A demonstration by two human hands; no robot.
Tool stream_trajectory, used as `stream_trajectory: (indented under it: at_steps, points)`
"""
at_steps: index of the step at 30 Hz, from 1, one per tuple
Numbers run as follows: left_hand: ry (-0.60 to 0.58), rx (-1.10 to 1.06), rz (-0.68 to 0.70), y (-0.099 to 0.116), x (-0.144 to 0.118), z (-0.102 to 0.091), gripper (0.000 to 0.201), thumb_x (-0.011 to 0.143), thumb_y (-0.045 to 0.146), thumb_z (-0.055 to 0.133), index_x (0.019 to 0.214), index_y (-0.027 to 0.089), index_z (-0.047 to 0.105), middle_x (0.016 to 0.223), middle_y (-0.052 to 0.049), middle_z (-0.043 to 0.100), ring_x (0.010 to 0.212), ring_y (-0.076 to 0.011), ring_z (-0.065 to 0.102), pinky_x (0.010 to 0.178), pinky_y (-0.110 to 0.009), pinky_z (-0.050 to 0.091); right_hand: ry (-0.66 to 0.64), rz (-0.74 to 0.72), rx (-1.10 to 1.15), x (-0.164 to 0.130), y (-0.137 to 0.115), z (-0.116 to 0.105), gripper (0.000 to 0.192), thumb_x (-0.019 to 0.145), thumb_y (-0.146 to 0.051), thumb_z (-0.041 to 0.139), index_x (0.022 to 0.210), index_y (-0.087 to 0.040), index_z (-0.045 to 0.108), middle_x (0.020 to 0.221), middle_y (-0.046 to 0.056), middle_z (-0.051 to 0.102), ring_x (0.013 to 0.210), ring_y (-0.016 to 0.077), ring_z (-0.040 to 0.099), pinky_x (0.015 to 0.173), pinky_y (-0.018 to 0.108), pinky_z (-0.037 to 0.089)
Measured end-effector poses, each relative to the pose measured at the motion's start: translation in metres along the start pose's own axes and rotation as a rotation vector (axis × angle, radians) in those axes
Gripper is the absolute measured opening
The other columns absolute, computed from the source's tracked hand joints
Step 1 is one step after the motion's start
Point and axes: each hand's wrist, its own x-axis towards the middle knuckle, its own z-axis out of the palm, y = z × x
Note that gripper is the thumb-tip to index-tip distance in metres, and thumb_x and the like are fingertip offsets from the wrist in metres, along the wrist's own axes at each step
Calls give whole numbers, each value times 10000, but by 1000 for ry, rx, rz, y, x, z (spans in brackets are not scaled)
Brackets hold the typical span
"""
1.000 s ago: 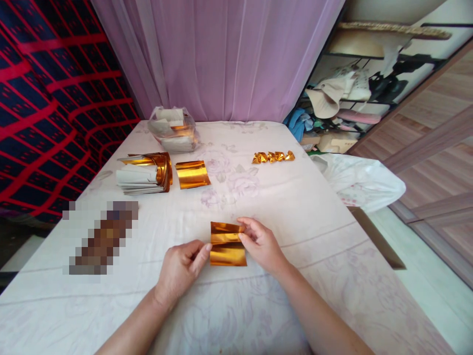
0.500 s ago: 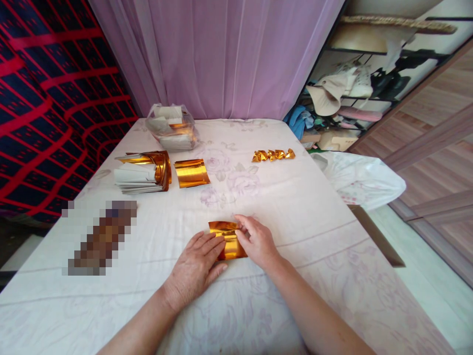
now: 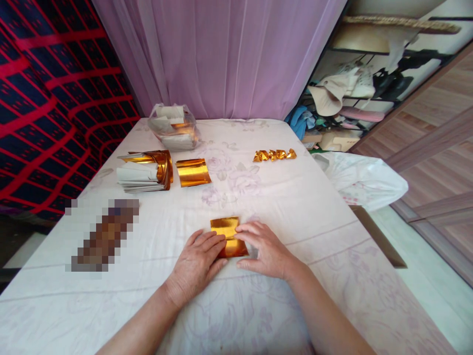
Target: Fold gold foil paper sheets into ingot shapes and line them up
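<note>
Gold foil paper, a single sheet (image 3: 227, 227), lies on the floral tablecloth (image 3: 236, 308) just in front of the person, a line like a crease running side to side across it. The left hand (image 3: 197, 264) rests palm down with its fingers laid over the sheet's left part, its thumb on the near side, gripping nothing. The right hand (image 3: 264, 251) is loosely spread: fingertips at the sheet's right edge, thumb apart from them by the near corner; whether those tips press or only touch, I cannot tell.

I judge the step in hand to be smoothing the sheet and setting its crease. The next move calls for the left hand to hold the paper steady while the right lines up an edge, so any fold runs straight.

Off to the left, a pixelated patch (image 3: 107, 234) hides whatever lies there. Farther out, another gold sheet (image 3: 193, 172) sits beside a bent stack of gold-and-grey paper (image 3: 142, 173). Beyond, to the right, stands a row of small folded gold pieces (image 3: 281, 155); at the far left, a clear bag (image 3: 157, 125) holds more paper, near the purple curtain (image 3: 229, 59).
</note>
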Motion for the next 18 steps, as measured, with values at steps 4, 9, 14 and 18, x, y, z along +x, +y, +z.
stream_trajectory:
  at_steps: [4,9,14,18]
  points:
    - [6,-22,1,-2,-1,2,333,942,330,551,1250,210,592,1235,-87,685,1172,-271,601,1065,-530,399,19,-3,-48,3,1,3,196,815,-274,732,1003,-225,714,1103,67,676,1026,234,586,901,423,459]
    - [114,-52,8,-5,-5,7,551,964,305,498,1472,190,317,1239,-127,668,1152,-255,613,1043,-522,428,87,-12,-61,7,3,8,98,881,-238,647,938,-236,727,1011,52,701,950,214,608,855,395,463]
    - [145,-40,49,-5,-6,6,521,965,257,484,1461,206,334,1201,-115,675,1139,-248,616,1036,-518,441,161,30,-85,10,6,17,59,874,-210,634,882,-217,692,930,52,710,881,216,618,808,380,463]
    - [88,-38,38,-3,-3,4,381,947,257,513,1327,230,513,1230,-107,639,1166,-255,590,1060,-527,431,197,85,-87,12,7,23,43,866,-215,630,839,-218,663,893,46,691,848,207,600,785,360,459]
